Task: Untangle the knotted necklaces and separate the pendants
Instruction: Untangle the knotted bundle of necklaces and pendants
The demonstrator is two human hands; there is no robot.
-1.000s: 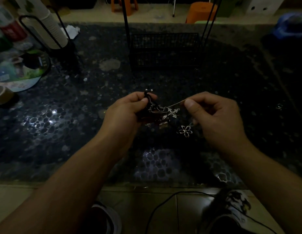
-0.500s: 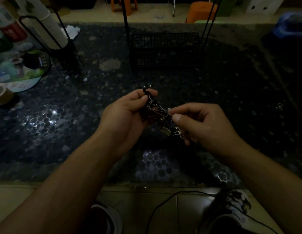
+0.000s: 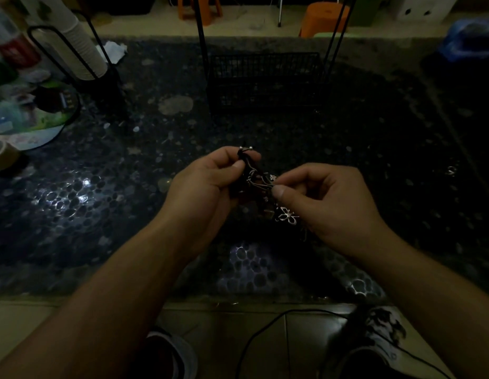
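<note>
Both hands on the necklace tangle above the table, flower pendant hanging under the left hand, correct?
Not quite. The head view shows the flower pendant hanging under the right hand, not the left. The rest holds: the left hand and right hand both pinch the necklace tangle above the table.

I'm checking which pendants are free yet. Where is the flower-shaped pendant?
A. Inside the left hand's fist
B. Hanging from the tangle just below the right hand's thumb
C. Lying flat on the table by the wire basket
B: the flower pendant dangles from the knotted necklaces under the right hand thumb.
</note>
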